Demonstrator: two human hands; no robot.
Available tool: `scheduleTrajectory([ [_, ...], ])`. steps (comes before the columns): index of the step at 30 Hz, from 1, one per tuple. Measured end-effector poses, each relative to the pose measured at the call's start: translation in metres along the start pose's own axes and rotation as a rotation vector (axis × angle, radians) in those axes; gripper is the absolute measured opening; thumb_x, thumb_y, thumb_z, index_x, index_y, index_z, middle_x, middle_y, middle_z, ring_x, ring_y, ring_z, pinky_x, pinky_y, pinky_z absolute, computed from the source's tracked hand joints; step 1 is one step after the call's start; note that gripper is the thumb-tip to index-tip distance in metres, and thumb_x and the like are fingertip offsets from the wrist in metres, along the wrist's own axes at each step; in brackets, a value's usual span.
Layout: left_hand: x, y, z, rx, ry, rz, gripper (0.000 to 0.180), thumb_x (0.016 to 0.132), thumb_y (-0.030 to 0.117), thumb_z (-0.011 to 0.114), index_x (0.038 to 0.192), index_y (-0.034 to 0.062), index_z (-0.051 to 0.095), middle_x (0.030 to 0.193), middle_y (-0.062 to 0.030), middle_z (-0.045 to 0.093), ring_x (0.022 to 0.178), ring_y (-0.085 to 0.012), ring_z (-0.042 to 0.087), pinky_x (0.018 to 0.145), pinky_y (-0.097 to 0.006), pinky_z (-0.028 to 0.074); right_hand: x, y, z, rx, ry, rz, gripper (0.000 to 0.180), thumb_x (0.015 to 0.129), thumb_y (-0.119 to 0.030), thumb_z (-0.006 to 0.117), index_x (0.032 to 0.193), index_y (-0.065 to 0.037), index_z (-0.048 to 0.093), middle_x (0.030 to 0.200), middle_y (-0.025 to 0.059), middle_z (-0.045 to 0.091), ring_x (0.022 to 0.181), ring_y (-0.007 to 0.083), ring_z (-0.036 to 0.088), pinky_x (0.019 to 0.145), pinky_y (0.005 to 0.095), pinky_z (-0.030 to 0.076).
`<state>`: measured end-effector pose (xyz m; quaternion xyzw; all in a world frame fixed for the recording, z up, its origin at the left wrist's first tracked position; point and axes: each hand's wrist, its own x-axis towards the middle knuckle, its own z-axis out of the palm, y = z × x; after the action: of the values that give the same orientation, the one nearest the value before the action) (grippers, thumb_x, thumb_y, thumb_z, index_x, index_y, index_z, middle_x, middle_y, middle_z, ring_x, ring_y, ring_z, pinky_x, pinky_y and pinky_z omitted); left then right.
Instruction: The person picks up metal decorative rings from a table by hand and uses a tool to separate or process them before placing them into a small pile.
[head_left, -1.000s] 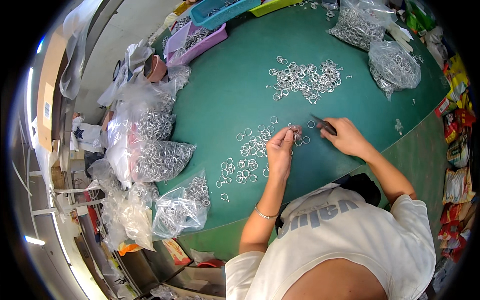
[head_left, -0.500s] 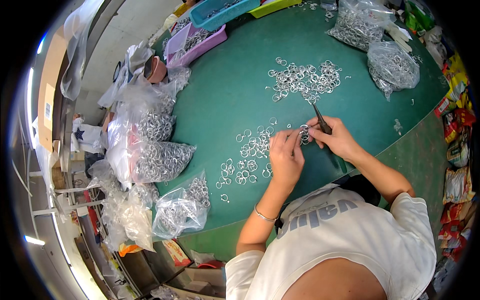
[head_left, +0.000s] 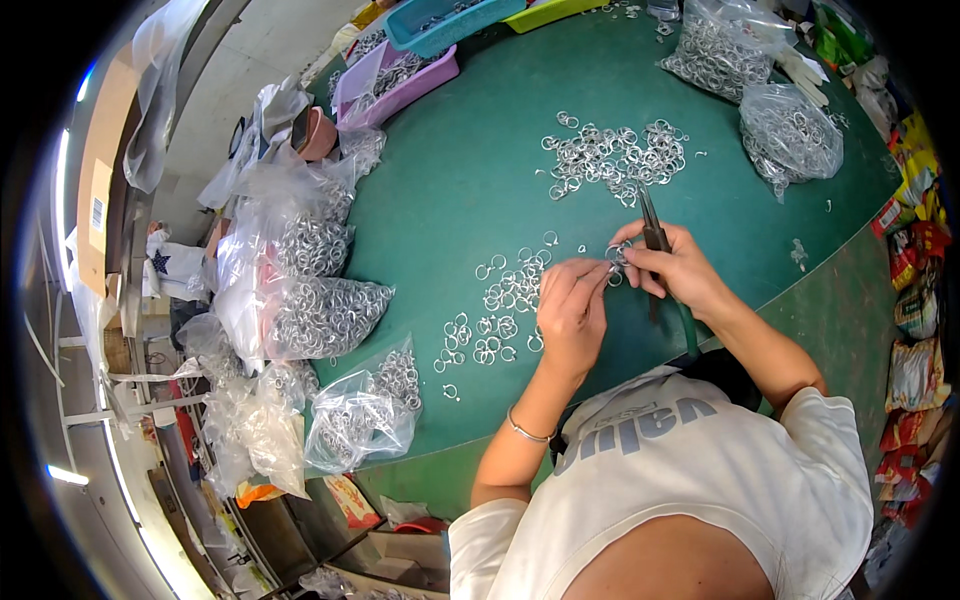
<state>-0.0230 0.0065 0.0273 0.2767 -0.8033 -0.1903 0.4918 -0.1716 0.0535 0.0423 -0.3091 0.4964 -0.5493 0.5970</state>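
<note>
My left hand point(head_left: 573, 312) is closed in a pinch at the lower edge of some silvery metal rings point(head_left: 619, 256). From the other side, my right hand point(head_left: 684, 268) has its thumb and fingers on the same rings; how many there are, I cannot make out. A pair of long-nosed pliers point(head_left: 654, 236) with a green handle lies across my right palm, its jaws pointing away from me and slightly parted. Beside my left hand lie loose rings point(head_left: 517, 285), some linked in small clusters. Farther off is a larger heap of rings point(head_left: 612, 158).
Clear plastic bags full of rings point(head_left: 325, 315) line the left side of the green table point(head_left: 430, 220). More ring-filled bags point(head_left: 790, 138) stand at the far right. A purple bin point(head_left: 405, 95) and a blue bin point(head_left: 450, 32) are at the far left, beside a yellow-green tray point(head_left: 555, 14).
The pliers have turned more upright in my right hand, and their jaws now show apart. Both hands remain together at the rings, with small finger shifts.
</note>
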Motion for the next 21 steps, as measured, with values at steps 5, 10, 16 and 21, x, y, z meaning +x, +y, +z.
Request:
scheduleTrajectory([
  [5, -0.002, -0.001, 0.001, -0.052, -0.022, -0.250, 0.010, 0.069, -0.007, 0.063, 0.077, -0.0017, 0.062, 0.075, -0.0114, 0.062, 0.065, -0.0202, 0.059, 0.061, -0.027, 0.046, -0.001, 0.006, 0.006, -0.537, 0.068, -0.273, 0.008, 0.083, -0.006, 0.053, 0.089, -0.001, 0.054, 0.056, 0.0061, 0.054, 0.045, 0.0096, 0.049, 0.043, 0.0248, 0.035],
  [10, -0.004, 0.001, 0.001, -0.069, -0.047, -0.387, 0.010, 0.069, -0.007, 0.062, 0.078, -0.0017, 0.061, 0.075, -0.0117, 0.061, 0.064, -0.0220, 0.059, 0.060, -0.027, 0.046, 0.005, 0.019, 0.013, -0.777, 0.246, -0.623, 0.010, 0.082, -0.008, 0.055, 0.085, 0.000, 0.052, 0.056, 0.0075, 0.055, 0.049, 0.0109, 0.052, 0.047, 0.0271, 0.039],
  [16, -0.011, -0.008, -0.001, 0.116, -0.124, -0.045, 0.016, 0.068, -0.008, 0.059, 0.083, -0.0022, 0.058, 0.078, -0.0127, 0.056, 0.073, -0.0285, 0.054, 0.066, -0.034, 0.042, 0.009, 0.017, 0.002, -0.268, 0.051, -0.103, 0.013, 0.084, -0.010, 0.054, 0.083, 0.002, 0.050, 0.063, 0.0093, 0.057, 0.049, 0.0092, 0.051, 0.045, 0.0259, 0.038],
  [21, -0.005, -0.011, -0.005, 0.147, -0.187, 0.003, 0.016, 0.068, -0.010, 0.058, 0.081, -0.0014, 0.059, 0.072, -0.0115, 0.054, 0.067, -0.0274, 0.054, 0.060, -0.034, 0.042, 0.006, 0.014, 0.012, -0.516, 0.122, -0.264, 0.012, 0.084, -0.007, 0.054, 0.080, 0.003, 0.050, 0.056, 0.0053, 0.054, 0.049, 0.0088, 0.050, 0.046, 0.0239, 0.037],
])
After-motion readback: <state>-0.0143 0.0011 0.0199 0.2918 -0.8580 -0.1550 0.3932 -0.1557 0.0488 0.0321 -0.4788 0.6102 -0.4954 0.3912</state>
